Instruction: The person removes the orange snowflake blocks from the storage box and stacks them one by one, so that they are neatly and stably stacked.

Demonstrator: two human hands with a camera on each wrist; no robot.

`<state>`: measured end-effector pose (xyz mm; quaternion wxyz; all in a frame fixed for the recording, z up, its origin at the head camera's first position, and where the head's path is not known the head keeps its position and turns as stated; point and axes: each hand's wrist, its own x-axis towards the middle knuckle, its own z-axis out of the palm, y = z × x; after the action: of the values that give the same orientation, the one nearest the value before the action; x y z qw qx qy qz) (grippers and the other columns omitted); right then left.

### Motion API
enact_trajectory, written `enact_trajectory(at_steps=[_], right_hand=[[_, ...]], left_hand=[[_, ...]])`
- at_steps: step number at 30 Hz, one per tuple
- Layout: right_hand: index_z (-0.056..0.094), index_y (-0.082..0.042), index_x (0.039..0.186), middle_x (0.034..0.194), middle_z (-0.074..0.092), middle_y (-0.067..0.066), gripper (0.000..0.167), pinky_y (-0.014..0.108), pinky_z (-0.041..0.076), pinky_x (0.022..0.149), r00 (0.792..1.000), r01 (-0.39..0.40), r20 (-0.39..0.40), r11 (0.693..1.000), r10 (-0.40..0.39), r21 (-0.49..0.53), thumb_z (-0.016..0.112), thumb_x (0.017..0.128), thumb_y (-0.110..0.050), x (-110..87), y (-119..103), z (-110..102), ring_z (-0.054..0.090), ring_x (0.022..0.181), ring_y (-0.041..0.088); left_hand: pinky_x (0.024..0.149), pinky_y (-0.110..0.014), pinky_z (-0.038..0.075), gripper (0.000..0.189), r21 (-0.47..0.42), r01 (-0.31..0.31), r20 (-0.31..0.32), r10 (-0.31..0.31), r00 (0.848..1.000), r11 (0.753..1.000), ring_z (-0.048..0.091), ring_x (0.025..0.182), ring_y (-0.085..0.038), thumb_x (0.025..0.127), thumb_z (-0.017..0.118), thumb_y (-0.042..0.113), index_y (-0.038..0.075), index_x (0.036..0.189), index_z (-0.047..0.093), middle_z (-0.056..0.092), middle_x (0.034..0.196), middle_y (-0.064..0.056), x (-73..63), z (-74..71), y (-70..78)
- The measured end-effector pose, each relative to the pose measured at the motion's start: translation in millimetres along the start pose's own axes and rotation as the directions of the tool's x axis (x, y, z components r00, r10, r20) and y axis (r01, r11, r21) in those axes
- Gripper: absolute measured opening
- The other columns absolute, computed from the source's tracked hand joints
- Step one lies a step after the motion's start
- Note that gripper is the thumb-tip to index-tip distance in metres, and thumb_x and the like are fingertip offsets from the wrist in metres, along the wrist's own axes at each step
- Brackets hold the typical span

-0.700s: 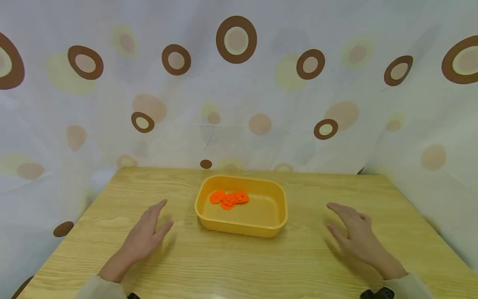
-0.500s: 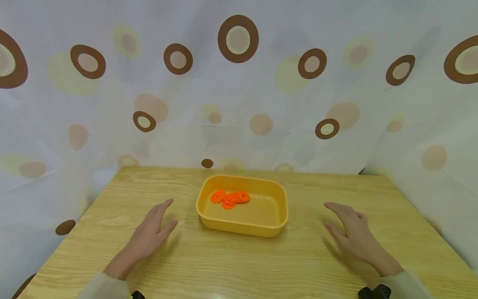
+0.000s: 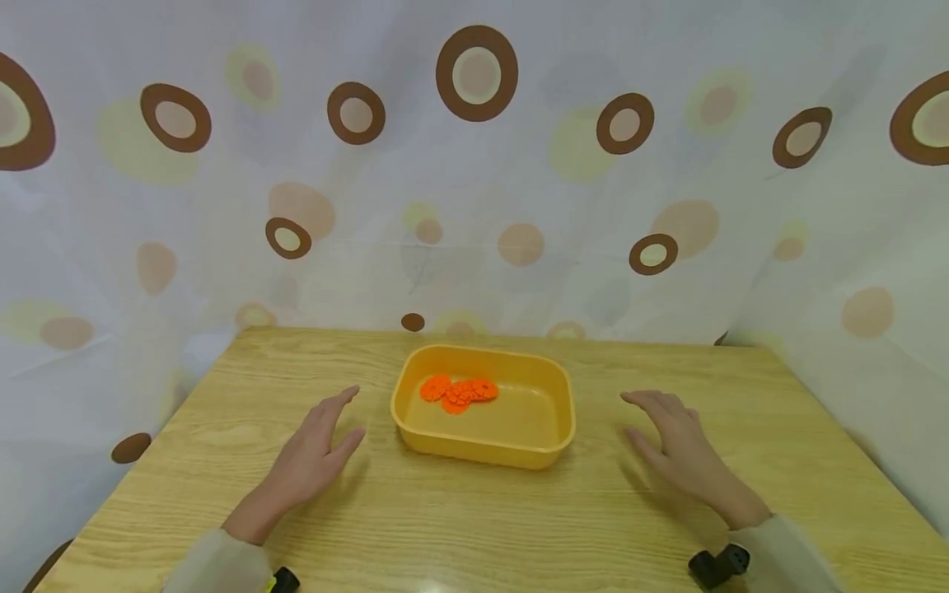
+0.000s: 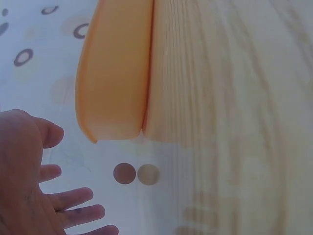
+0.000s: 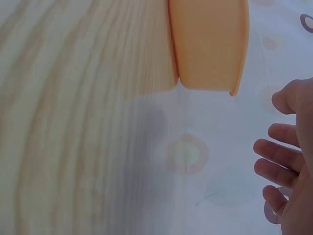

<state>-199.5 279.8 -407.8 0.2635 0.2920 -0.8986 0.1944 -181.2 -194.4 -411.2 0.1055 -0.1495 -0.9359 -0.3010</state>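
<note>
A yellow-orange plastic basin (image 3: 482, 451) stands on the table in the middle of the head view. Inside it, toward the left, lies a small cluster of flat, bright orange round pieces (image 3: 455, 394) with scalloped edges. To the left of the basin, my left hand (image 3: 311, 453) hovers over the table, fingers extended and thumb apart, holding nothing. My right hand (image 3: 678, 449) is in the air on the other side, a little farther from the basin, its fingers loosely extended. Each wrist view shows the basin's outer wall (image 4: 117, 73) beyond the hand, with a gap between them.
The light wood-grain table (image 3: 474, 527) reaches back to a pale curtain (image 3: 474, 181) with brown and beige circles. That curtain also hangs along both sides. A black device (image 3: 719, 567) sits at the right wrist, and another (image 3: 284, 580) at the left.
Both hands have moved inward toward the basin, the left going right and the right going left. The basin and the orange pieces stay in place on the table.
</note>
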Motion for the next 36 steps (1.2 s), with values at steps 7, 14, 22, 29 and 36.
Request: enact_trajectory(at_steps=[7,14,22,29,36], right_hand=[[0.057,-0.001,0.124,0.113,0.061,0.015,0.046,0.051,0.040,0.074,0.999,0.037,-0.026,0.999,-0.036,0.033,0.072,0.080,0.000,14.9,-7,8,0.053,0.099,0.031],[0.056,0.003,0.122,0.111,0.061,0.017,0.040,0.051,0.041,0.080,0.999,0.053,-0.008,0.995,-0.052,0.080,0.068,0.084,0.001,31.6,-10,15,0.054,0.097,0.031],[0.057,0.005,0.120,0.109,0.061,0.016,0.038,0.046,0.044,0.081,0.992,0.129,-0.003,0.984,-0.130,0.125,0.067,0.084,0.002,47.3,-15,24,0.055,0.097,0.030],[0.056,0.005,0.121,0.110,0.061,0.017,0.033,0.046,0.046,0.082,0.991,0.067,0.103,0.975,-0.091,0.211,0.063,0.089,0.000,63.7,-29,30,0.056,0.096,0.029],[0.057,0.005,0.120,0.104,0.062,0.016,0.029,0.040,0.047,0.078,0.977,0.040,0.194,0.964,-0.094,0.264,0.060,0.092,-0.001,83.0,-34,26,0.056,0.088,0.026]], left_hand=[[0.097,-0.059,0.040,0.058,0.010,-0.002,-0.005,0.002,1.000,1.000,0.042,0.130,-0.040,0.100,0.052,0.028,0.006,0.148,0.030,0.042,0.144,-0.021,0.3,0.4,4.7],[0.100,-0.058,0.038,0.058,0.018,-0.001,0.009,0.001,1.000,1.000,0.040,0.131,-0.040,0.100,0.051,0.029,0.005,0.149,0.029,0.041,0.145,-0.021,5.0,2.4,9.6],[0.100,-0.057,0.039,0.056,0.012,-0.032,-0.003,0.033,0.999,0.999,0.042,0.130,-0.038,0.100,0.052,0.028,0.007,0.148,0.032,0.043,0.143,-0.019,11.1,12.1,12.6],[0.095,-0.055,0.043,0.053,-0.031,-0.052,-0.027,0.051,0.998,0.998,0.049,0.121,-0.035,0.099,0.053,0.022,0.005,0.146,0.036,0.049,0.137,-0.016,11.7,15.9,16.4],[0.100,-0.054,0.041,0.046,-0.071,-0.081,0.002,0.081,0.997,0.994,0.048,0.125,-0.034,0.100,0.053,0.024,0.008,0.142,0.044,0.049,0.137,-0.014,20.2,26.8,22.3]])
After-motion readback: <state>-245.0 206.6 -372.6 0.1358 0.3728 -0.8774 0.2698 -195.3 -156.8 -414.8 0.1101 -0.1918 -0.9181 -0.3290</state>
